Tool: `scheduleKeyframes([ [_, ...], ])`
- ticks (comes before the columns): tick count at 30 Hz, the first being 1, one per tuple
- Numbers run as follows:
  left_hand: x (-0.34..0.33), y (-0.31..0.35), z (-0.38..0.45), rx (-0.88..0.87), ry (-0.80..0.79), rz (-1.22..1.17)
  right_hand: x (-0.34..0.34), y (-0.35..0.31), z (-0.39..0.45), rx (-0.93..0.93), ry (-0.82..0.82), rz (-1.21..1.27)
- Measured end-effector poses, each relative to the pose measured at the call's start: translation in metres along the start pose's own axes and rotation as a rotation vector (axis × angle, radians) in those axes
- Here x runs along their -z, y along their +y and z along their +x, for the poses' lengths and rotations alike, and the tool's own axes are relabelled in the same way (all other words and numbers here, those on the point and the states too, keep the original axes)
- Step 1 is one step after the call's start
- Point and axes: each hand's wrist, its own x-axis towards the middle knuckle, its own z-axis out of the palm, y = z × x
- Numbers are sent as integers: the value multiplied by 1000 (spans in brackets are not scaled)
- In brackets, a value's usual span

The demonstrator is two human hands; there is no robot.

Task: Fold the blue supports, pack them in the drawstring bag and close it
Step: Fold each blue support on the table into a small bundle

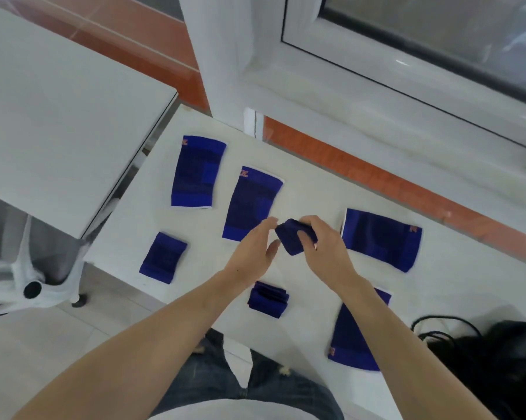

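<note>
My right hand (322,244) grips a small folded blue support (292,237) above the middle of the white table (310,189). My left hand (257,247) hovers just left of it, fingers spread, holding nothing. Several flat blue supports lie around: one at the far left (198,172), one in the middle (249,204), one at the right (383,239), one near the front right (355,338) partly under my right forearm. A small flat one (163,257) lies at the left. A folded one (267,298) sits between my forearms. The black drawstring bag (504,362) lies at the right front corner.
A second white table (52,116) stands to the left, with a white chair (31,277) beneath it. A window sill (407,116) and frame run along the far side. Black cords (437,325) trail from the bag.
</note>
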Motion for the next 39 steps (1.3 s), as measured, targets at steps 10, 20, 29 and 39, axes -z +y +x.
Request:
scheduleKeyframes([
  [10, 90, -101, -73, 262, 108, -250, -113, -104, -3, -117, 12, 185],
  [20, 145, -192, -124, 491, 230, -373, -237, -149, 15, -93, -112, -8],
  [29, 153, -223, -124, 581, 242, -444, -277, -151, 36, -104, -131, -135],
  [39, 149, -236, -100, 611, 198, -359, -292, -135, 36, -173, -119, -249],
])
